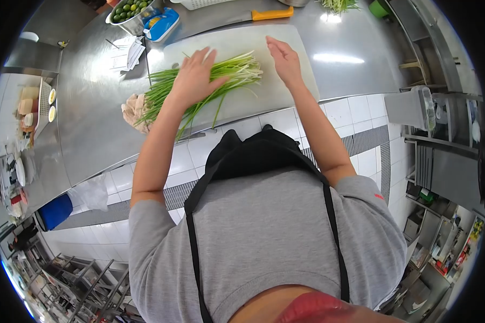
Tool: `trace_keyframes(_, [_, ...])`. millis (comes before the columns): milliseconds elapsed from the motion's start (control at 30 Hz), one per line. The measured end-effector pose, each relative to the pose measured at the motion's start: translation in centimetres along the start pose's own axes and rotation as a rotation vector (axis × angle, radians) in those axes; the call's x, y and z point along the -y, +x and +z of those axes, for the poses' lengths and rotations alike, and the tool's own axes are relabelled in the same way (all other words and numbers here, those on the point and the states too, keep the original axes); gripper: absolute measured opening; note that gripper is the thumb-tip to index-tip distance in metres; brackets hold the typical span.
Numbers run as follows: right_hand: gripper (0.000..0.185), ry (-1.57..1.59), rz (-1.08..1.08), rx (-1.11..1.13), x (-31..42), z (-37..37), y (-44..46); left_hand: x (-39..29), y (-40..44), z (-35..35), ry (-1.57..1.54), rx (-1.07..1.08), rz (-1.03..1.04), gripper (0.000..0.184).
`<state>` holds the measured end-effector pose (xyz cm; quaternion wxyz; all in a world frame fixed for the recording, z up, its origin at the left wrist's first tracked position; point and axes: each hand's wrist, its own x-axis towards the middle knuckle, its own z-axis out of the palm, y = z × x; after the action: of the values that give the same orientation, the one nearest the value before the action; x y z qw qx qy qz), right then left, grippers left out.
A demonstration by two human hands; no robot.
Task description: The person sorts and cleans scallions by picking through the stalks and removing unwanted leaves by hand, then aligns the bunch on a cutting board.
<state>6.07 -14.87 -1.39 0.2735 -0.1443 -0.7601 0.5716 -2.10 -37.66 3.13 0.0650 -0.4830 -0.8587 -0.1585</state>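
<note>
A bunch of spring onions (240,72) lies across the white cutting board (288,102), pale ends to the right and green tops to the left. My left hand (195,78) rests over the middle of the bunch with its fingers spread. To the right of the pale ends, my right hand (285,62) hovers with its fingers stretched out and nothing in it. Beside the green tops sits a crumpled beige cloth (135,112). A few small green pieces lie on the board near my left hand.
Behind the board lies a large knife with a yellow handle (273,13). A metal container of limes (129,9), a blue-and-white package (162,25) and paper slips (130,55) stand at the back left. More cut greens (339,5) are at the far right.
</note>
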Motion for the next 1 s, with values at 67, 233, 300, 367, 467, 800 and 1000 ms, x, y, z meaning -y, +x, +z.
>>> trace_keyframes(67, [0.036,0.218,0.188,-0.13,-1.7,1.8,-0.3,-1.0,1.0,1.2,0.025,-0.023,0.078,0.078])
trace_keyframes(233, [0.047,0.065,-0.033,0.193,-0.7,5.4,-1.7,-1.6,1.9,4.6,-0.002,0.156,0.019,0.092])
trace_keyframes(300, [0.047,0.081,-0.039,0.223,-1.3,5.4,-1.4,-1.6,1.8,4.4,-0.004,0.163,0.026,0.088])
trace_keyframes(367, [0.047,0.097,-0.04,0.269,-2.3,5.2,-1.1,-1.9,1.5,4.5,0.012,0.133,0.015,0.084])
trace_keyframes(467, [0.049,0.063,-0.08,0.325,-2.3,4.4,-0.6,-2.0,2.1,5.4,0.054,0.05,0.013,0.075])
trace_keyframes(800, [0.066,-1.001,-0.781,0.647,0.2,2.5,-1.1,-1.1,1.8,5.4,-0.118,0.046,-0.06,0.07])
trace_keyframes(1000, [0.063,-0.914,-0.621,0.735,-1.1,2.3,-0.6,0.5,1.0,4.7,-0.082,0.099,0.018,0.081])
